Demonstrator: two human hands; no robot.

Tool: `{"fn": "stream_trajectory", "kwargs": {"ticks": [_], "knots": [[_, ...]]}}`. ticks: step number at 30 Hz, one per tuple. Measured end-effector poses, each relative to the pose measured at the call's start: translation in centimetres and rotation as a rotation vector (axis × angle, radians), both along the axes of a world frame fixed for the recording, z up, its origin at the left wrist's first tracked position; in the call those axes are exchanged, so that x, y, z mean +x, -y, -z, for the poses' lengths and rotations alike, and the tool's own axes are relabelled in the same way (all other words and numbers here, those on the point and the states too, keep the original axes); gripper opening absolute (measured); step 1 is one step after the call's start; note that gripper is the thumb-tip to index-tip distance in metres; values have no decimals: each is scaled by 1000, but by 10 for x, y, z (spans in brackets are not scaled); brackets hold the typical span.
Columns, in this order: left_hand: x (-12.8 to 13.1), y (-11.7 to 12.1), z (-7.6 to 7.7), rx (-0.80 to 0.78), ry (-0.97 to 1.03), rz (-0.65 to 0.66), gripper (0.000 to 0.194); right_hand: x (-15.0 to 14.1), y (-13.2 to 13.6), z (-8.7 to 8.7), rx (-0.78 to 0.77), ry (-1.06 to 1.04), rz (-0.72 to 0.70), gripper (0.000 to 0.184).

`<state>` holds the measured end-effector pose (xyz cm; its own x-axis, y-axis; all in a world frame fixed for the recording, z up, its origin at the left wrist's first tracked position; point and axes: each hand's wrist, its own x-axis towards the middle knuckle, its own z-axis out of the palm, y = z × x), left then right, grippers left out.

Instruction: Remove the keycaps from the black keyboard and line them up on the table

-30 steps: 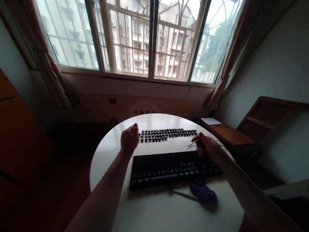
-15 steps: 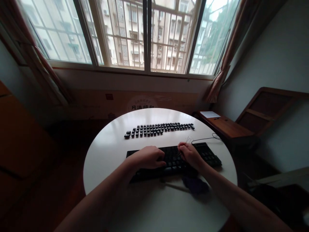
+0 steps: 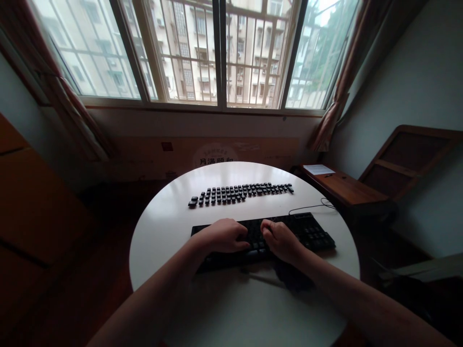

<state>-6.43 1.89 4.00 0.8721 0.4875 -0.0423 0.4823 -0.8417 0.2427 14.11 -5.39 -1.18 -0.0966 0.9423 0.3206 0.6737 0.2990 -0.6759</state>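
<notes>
A black keyboard (image 3: 314, 231) lies across the round white table, some of its keys in place at the right end. My left hand (image 3: 226, 235) rests on its left half, fingers curled down against it; the fingertips are hidden. Over the middle of the keyboard is my right hand (image 3: 280, 238), closed in a fist-like grip. The wire keycap puller that showed at this hand a moment ago is now hidden by the fingers. Behind the keyboard, loose black keycaps (image 3: 227, 194) stand in rows.
A brush-like tool with a pale handle (image 3: 265, 279) and dark head lies in front of the keyboard. The keyboard's thin cable (image 3: 307, 208) runs off to the right. Beyond the round table (image 3: 155, 231) are a wooden chair (image 3: 350, 185) with paper (image 3: 318, 169) and a barred window.
My right hand has moved slightly left and turned, so the wire loops above it no longer show. The left hand stays on the keyboard. The view has shifted a little.
</notes>
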Motion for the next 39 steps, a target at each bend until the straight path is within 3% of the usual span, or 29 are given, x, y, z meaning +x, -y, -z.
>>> {"fn": "stream_trajectory", "kwargs": {"ticks": [3,8,10,16,19,25,31,33,37,39], "knots": [[-1,1,-1,8,-15,9,21,0,-2,3,15,-102,48,18],[-1,3,-3,-41,-27,-41,29,5,-8,6,-69,-646,146,18],[0,4,-4,-66,-1,-64,35,4,-7,4,-83,-723,129,19],[3,6,-6,-129,173,-53,38,-2,11,-2,-10,-582,-181,20],[4,4,-4,-139,197,-34,34,-3,19,-7,73,-500,-240,21],[4,4,-2,-151,222,-27,29,-7,28,-22,214,-165,-209,26],[1,-2,2,-149,248,-67,25,1,20,-36,543,79,119,33],[0,-4,3,-182,266,-28,27,2,16,-38,532,104,87,26],[-1,-6,7,-265,357,90,35,-5,12,-31,440,241,-118,21],[-1,-7,9,-298,391,113,40,-9,11,-28,448,291,-134,22]]}}
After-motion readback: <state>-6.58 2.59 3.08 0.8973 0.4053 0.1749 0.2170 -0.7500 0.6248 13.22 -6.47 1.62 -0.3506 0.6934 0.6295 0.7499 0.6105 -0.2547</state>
